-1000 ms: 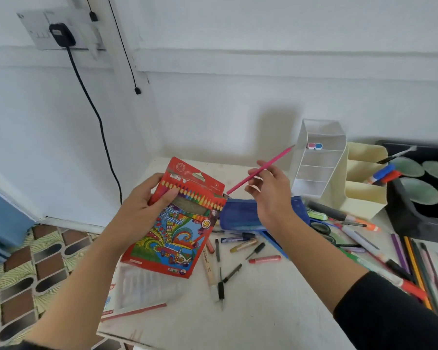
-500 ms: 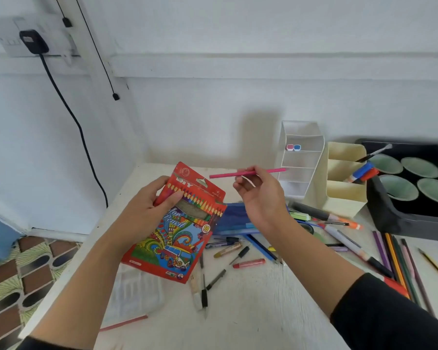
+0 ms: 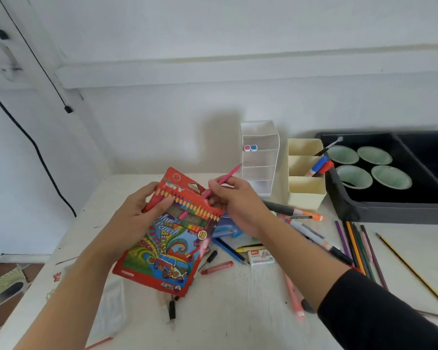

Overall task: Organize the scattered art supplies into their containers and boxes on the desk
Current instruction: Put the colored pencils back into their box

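Pink pencil (image 3: 226, 178) now entering the pencil box (image 3: 171, 245) tip-first.

Half a second back it was held level above the box; now it slants down, its lower end inside the torn top opening and showing through the window. Right hand (image 3: 240, 208), at the box's upper right corner, has fingers pinched together on the shaft. Left hand (image 3: 134, 221) is clamped on the box's upper left edge, holding it tilted above the desk (image 3: 238, 311). Likely one pencil nearly stowed; loose pencils (image 3: 355, 246) lie well right of the box.
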